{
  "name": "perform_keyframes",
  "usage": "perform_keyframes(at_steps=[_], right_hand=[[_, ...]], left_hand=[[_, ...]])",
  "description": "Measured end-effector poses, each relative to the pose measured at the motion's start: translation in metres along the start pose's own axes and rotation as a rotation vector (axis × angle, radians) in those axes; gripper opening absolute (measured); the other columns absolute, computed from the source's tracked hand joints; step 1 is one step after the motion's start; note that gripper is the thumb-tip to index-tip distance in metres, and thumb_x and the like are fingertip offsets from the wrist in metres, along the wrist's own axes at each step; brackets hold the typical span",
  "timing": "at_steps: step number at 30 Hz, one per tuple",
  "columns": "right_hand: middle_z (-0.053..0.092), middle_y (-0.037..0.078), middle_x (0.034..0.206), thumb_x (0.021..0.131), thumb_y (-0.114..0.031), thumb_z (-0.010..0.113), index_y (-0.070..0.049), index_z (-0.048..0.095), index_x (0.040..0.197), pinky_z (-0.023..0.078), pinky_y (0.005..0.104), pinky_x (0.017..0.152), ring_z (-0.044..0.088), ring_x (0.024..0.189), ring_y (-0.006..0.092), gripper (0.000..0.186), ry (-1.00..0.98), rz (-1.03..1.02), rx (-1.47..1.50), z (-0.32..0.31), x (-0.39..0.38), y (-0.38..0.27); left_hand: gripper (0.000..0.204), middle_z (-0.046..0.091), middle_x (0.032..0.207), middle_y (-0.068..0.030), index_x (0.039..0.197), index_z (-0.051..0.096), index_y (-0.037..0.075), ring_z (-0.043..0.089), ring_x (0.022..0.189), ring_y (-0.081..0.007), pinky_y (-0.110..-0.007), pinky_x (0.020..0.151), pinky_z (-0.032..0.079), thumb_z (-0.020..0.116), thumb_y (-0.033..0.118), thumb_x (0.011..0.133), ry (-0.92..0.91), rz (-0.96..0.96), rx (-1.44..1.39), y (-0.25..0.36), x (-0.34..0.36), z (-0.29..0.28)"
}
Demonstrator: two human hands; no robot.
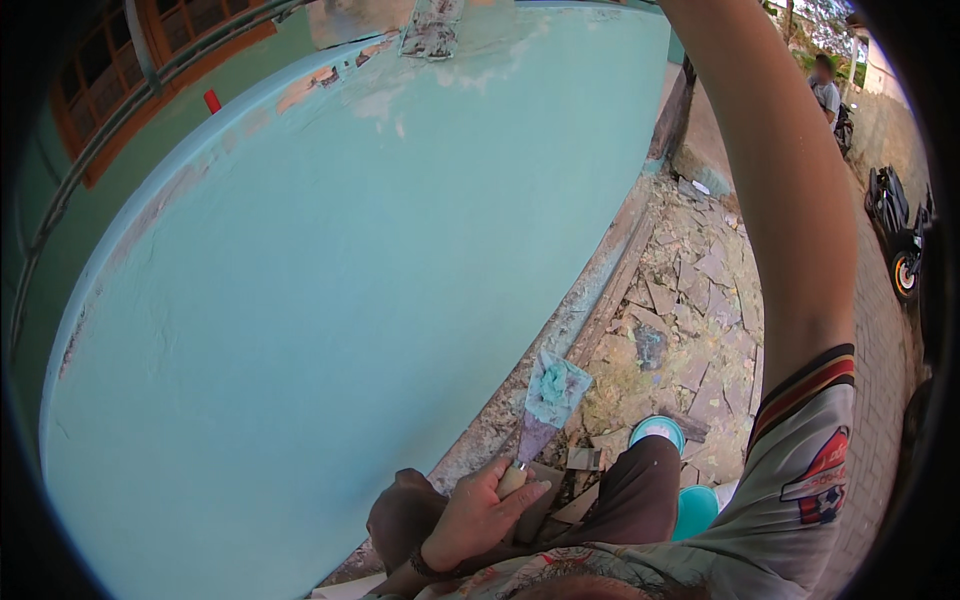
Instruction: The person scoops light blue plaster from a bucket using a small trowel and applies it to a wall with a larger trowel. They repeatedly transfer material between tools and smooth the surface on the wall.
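My left hand [480, 522] is closed around the pale handle of a putty knife [539, 438], low in front of me. Its wide blade points away and carries a lump of turquoise putty [556, 385]. My right arm [790, 180] is raised along the right side, and its hand lies beyond the top edge. A flat, stained blade [432, 30] comes in at the top against the wall; what holds it is out of sight. The turquoise wall [330, 260] has pale smeared patches below that blade, and chipped, bare spots run along its upper edge.
Broken tiles [700, 290] and rubble cover the ground beside the wall's foot. Turquoise tubs [697, 512] stand by my leg. A metal rail [90, 150] and a wooden-framed window [110, 60] are beyond the wall. A person [826, 92] and a motorcycle [900, 230] are at right.
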State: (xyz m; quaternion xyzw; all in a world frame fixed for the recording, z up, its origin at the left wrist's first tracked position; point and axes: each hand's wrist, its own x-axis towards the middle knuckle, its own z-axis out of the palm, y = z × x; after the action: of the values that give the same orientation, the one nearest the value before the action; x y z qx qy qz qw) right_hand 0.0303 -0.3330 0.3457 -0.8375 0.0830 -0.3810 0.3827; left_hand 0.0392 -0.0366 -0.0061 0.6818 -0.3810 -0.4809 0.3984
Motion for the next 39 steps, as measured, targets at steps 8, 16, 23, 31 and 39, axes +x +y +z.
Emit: perform_keyframes(at_steps=[8, 16, 23, 31, 39], right_hand=[[0.046, 0.0, 0.043, 0.095, -0.033, 0.046, -0.004, 0.062, 0.064, 0.022, 0.0208, 0.033, 0.034, 0.034, 0.0051, 0.046, -0.009, -0.064, -0.015, -0.008, 0.009, -0.008], [0.057, 0.004, 0.056, 0.095, -0.033, 0.047, -0.001, 0.061, 0.098, 0.024, 0.0221, 0.032, 0.034, 0.034, 0.0054, 0.035, 0.109, -0.207, 0.016, -0.012, -0.028, -0.025], [0.046, 0.0, 0.044, 0.089, -0.027, 0.057, 0.0, 0.065, 0.065, 0.023, 0.0225, 0.033, 0.034, 0.034, 0.0069, 0.036, 0.012, -0.087, 0.001, 0.003, -0.029, 0.004], [0.046, 0.0, 0.048, 0.089, -0.026, 0.057, 0.0, 0.063, 0.067, 0.024, 0.0231, 0.033, 0.035, 0.035, 0.0067, 0.034, 0.128, -0.09, -0.063, 0.02, -0.045, -0.014], [0.047, 0.001, 0.049, 0.092, -0.026, 0.055, 0.001, 0.063, 0.069, 0.026, 0.0214, 0.033, 0.038, 0.036, 0.006, 0.036, 0.148, -0.136, -0.021, 0.016, -0.045, -0.018]], left_hand=[[0.036, 0.063, 0.074, -0.0115, 0.099, 0.059, 0.001, 0.057, 0.066, -0.0148, -0.03, 0.063, 0.047, 0.066, 0.035, 0.087, -0.041, -0.082, 0.024, 0.009, -0.002, -0.004], [0.037, 0.062, 0.074, -0.0107, 0.099, 0.059, 0.001, 0.056, 0.065, -0.0138, -0.03, 0.063, 0.047, 0.066, 0.035, 0.088, -0.033, -0.029, 0.035, 0.0, -0.001, -0.005], [0.037, 0.063, 0.078, -0.0126, 0.098, 0.059, 0.0, 0.058, 0.067, -0.0171, -0.031, 0.064, 0.047, 0.067, 0.035, 0.087, -0.047, -0.027, 0.025, -0.001, 0.001, -0.004], [0.037, 0.062, 0.074, -0.0106, 0.098, 0.059, 0.0, 0.055, 0.066, -0.0134, -0.03, 0.062, 0.046, 0.067, 0.035, 0.087, -0.052, -0.063, 0.028, 0.004, -0.001, -0.007], [0.037, 0.06, 0.071, -0.0081, 0.099, 0.059, 0.0, 0.053, 0.063, -0.0102, -0.027, 0.06, 0.045, 0.066, 0.035, 0.088, -0.07, -0.053, 0.017, 0.006, -0.001, -0.008]])
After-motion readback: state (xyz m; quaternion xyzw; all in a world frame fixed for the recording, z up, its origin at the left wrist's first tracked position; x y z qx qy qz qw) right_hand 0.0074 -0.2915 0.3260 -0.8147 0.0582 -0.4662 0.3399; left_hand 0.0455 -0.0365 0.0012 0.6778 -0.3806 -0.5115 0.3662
